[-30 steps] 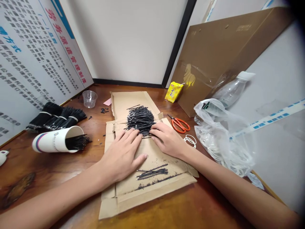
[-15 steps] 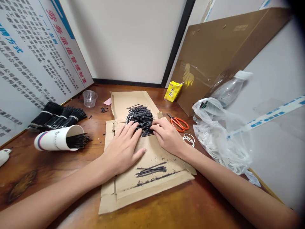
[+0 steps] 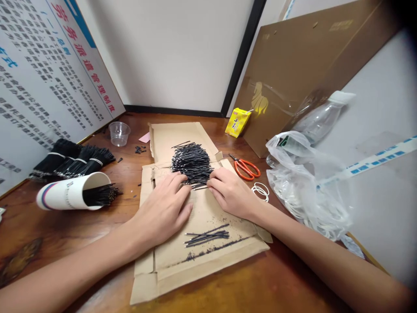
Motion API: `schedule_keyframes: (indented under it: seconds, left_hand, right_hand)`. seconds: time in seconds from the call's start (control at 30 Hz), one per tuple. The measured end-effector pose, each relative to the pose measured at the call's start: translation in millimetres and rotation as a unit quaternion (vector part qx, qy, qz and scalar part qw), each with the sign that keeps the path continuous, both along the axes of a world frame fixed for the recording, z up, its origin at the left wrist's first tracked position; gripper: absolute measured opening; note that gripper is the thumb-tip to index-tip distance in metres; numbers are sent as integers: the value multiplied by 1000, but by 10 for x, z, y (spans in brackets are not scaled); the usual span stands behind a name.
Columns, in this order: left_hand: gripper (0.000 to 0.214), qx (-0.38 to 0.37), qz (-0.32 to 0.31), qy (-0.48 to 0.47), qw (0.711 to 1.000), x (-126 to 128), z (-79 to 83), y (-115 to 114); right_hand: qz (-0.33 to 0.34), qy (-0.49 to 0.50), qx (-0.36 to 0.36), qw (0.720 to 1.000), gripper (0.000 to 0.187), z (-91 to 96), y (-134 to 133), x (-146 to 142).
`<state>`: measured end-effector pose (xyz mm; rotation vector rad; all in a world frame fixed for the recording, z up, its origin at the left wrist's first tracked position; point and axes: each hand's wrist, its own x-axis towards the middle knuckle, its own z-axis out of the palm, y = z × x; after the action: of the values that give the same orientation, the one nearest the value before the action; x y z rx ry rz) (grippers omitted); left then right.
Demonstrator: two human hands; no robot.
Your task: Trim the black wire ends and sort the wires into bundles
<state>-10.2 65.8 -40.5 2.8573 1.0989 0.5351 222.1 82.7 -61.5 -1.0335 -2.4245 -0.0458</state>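
A heap of thin black wire pieces, several with silvery tips, lies on the flattened cardboard. My left hand rests at the heap's near left edge, fingers slightly bent and thumb apart, holding nothing that I can see. On the right side, my right hand has its fingers curled in around the wire ends at the heap's edge; the fingertips are partly hidden. A small separate group of black wire pieces lies nearer me, beside dark crumbs on the cardboard.
Orange-handled scissors and white rubber bands lie at right, before a plastic bag. At left are a tipped white cup holding black wires, banded wire bundles and a clear cup. A yellow drink box stands behind.
My left hand has drawn back a little toward me, off the top of the heap, with its fingers more bent. My right hand stays at the heap's right edge. The view has shifted slightly.
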Motion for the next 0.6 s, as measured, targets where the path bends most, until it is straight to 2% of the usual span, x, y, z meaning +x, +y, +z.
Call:
schedule_keyframes:
  seconds: [0.1, 0.17, 0.33, 0.6]
  left_hand:
    - [24, 0, -10, -5, 1000, 4, 2, 2]
    - [24, -2, -11, -5, 1000, 10, 9, 4]
    - [20, -10, -37, -10, 999, 16, 27, 0]
    - [21, -14, -25, -45, 999, 5, 12, -12]
  right_hand:
    - [30, 30, -68, 997, 17, 37, -40, -17]
    - [28, 60, -88, 994, 16, 40, -49, -23]
    - [-30, 81, -46, 995, 11, -21, 6, -24]
    - [-20, 48, -50, 997, 15, -70, 15, -25]
